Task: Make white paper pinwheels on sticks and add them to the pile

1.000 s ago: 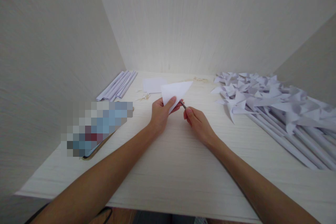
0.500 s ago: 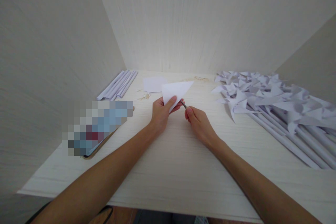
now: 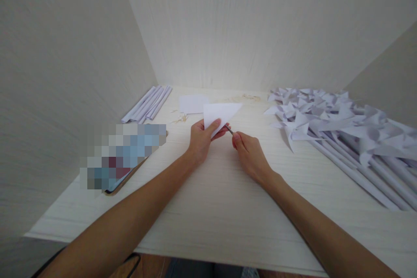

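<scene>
While the left hand (image 3: 201, 140) pinches a folded white paper triangle (image 3: 220, 114) between thumb and curled fingers, raised just above the pale wooden table (image 3: 208, 208), the right hand (image 3: 250, 155) is closed around a thin dark tool (image 3: 229, 130). Tool tip meets the triangle's lower edge; tool type cannot be told. Paper pinwheels (image 3: 325, 117) piled at right; rolled paper tubes (image 3: 148, 104) at left rear.

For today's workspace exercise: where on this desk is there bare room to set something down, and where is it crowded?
Bare desk lies near the front edge, between and beside the forearms, and between the right hand and the pinwheels. The right side is crowded with pinwheels; rolled paper sticks and a flat object fill the left. The left hand holds a folded paper triangle.
</scene>
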`<action>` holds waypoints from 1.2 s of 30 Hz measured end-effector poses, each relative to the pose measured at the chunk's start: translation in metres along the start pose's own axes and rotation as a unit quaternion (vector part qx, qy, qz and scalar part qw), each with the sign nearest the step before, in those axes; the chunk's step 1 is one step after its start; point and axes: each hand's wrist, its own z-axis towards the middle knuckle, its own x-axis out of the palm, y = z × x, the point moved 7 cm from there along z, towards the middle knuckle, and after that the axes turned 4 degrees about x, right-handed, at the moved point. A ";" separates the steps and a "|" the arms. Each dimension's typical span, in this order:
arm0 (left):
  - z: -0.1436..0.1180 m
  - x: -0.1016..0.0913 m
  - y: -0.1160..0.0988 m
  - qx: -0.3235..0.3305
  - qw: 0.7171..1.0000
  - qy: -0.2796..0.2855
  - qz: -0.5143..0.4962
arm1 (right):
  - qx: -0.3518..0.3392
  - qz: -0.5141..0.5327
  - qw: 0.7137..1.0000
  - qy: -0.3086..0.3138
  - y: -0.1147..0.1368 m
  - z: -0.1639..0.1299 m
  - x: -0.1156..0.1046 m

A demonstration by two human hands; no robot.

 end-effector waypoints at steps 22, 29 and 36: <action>0.002 0.001 -0.001 -0.019 0.999 0.026 0.006 | -0.041 0.029 0.998 0.024 -0.004 0.002 -0.001; 0.005 0.002 -0.002 -0.019 0.997 0.063 0.028 | -0.038 0.034 0.998 0.039 -0.007 0.003 -0.003; 0.006 0.001 -0.001 -0.022 0.996 0.075 0.038 | -0.043 0.042 0.997 0.044 -0.006 0.003 -0.003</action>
